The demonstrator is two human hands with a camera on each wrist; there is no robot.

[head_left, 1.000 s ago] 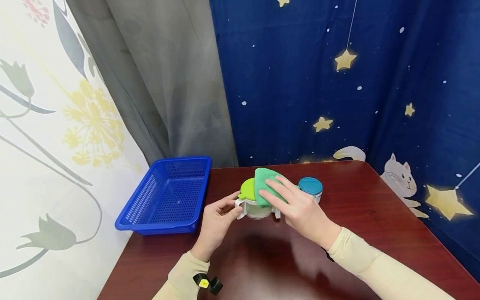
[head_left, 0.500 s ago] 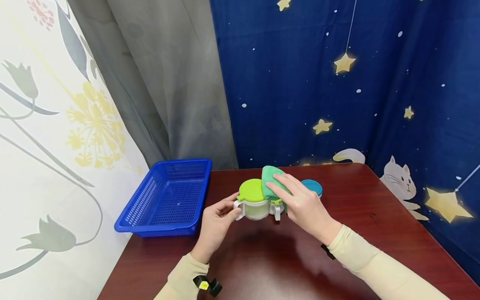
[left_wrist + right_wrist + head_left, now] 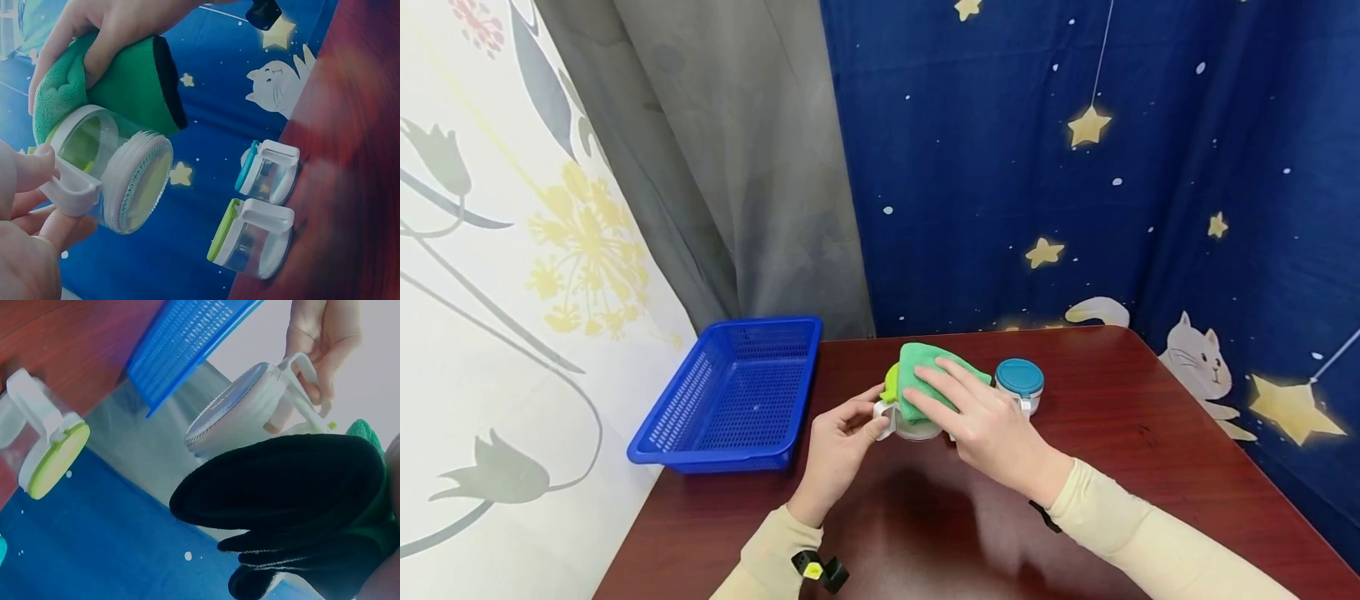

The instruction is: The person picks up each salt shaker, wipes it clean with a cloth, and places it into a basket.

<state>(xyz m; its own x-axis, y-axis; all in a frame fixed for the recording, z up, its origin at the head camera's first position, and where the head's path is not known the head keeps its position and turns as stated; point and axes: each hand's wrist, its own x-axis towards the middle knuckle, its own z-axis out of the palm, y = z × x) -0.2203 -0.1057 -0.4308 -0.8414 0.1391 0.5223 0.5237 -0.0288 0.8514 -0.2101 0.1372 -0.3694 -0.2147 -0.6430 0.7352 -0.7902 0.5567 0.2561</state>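
Up off the table, my left hand (image 3: 837, 446) grips the white handle of a clear seasoning jar (image 3: 128, 172), which is tilted in the left wrist view. Its lime-green lid (image 3: 891, 384) is partly covered by a green cloth (image 3: 928, 382) with a dark edging. My right hand (image 3: 992, 425) holds that cloth, folded, against the lid and upper side of the jar. A second jar with a green lid (image 3: 250, 240) stands on the table, hidden behind the cloth and hand in the head view. Next to it stands a similar jar with a blue lid (image 3: 1020, 377).
A blue perforated plastic basket (image 3: 715, 457) sits at the left of the dark red wooden table (image 3: 1120, 400). Behind the table hang a grey curtain (image 3: 775, 167) and a blue one with stars (image 3: 970, 183). A flowered white wall (image 3: 497, 333) borders the left side.
My right hand slid the cloth rightward off much of the lid, then back left over it. The blue-lidded jar shows more fully again. My left hand keeps its grip, nearly still.
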